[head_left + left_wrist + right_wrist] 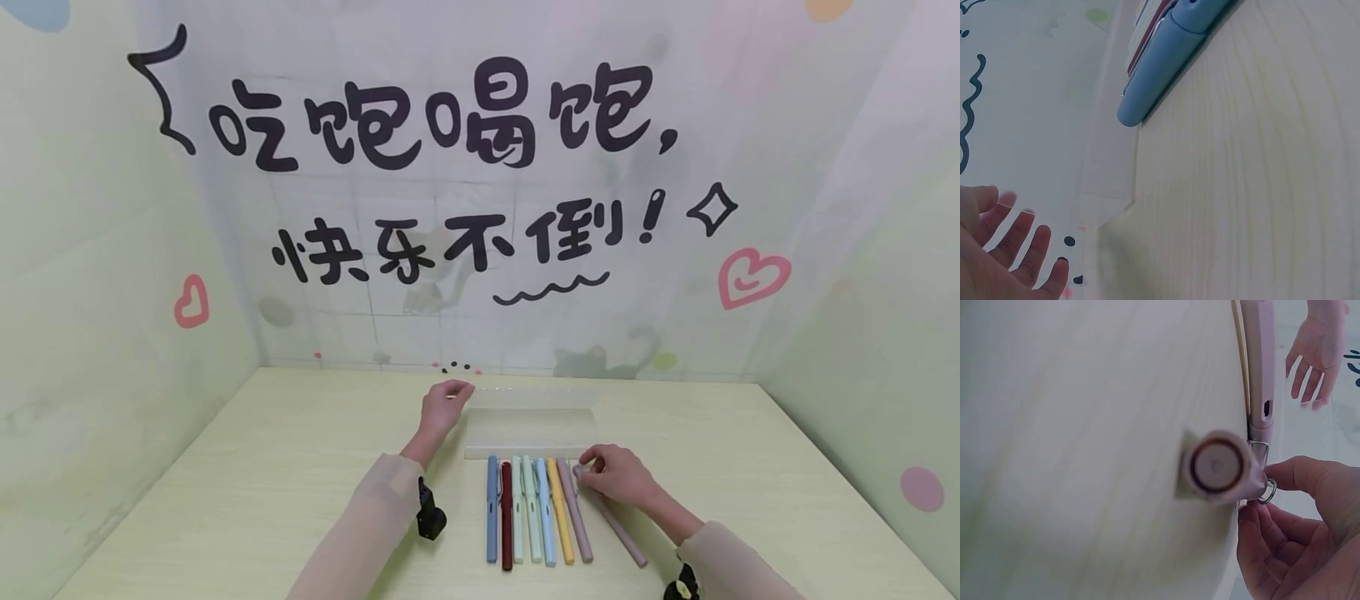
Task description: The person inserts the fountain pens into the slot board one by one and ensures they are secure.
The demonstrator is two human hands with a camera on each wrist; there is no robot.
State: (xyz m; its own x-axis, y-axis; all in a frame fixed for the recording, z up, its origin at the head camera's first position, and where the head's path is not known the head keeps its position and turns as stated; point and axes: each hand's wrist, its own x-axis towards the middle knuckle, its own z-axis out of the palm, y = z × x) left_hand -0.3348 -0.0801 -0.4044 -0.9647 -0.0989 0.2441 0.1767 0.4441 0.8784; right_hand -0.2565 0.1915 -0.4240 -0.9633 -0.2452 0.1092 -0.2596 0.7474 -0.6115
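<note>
**Right hand (618,475) pinches a slim mauve pen with a metal wire clip (620,530) at the row's end**

The held pen slants toward the lower right of the head view, its clip end between the thumb and fingertips. Just left of it, in the lower centre, lie seven more capped pens: blue (492,510), dark red (507,518), two pale green (518,510) (532,510), light blue (545,512), yellow (560,510) and a matching mauve one (575,510). Above them sits a clear plastic case (480,452). The left hand (447,404) is at its upper-left corner, fingers extended and spread rather than clenched, tips at the clear edge.

The step in hand looks like handling the row's rightmost pen; whether it is being laid down or picked up cannot be told. Either way, the next move seems to call for a steady pinch and a careful swing of the slanted barrel, clear of its mauve neighbour's clip, with the left hand steadying the case.
</note>
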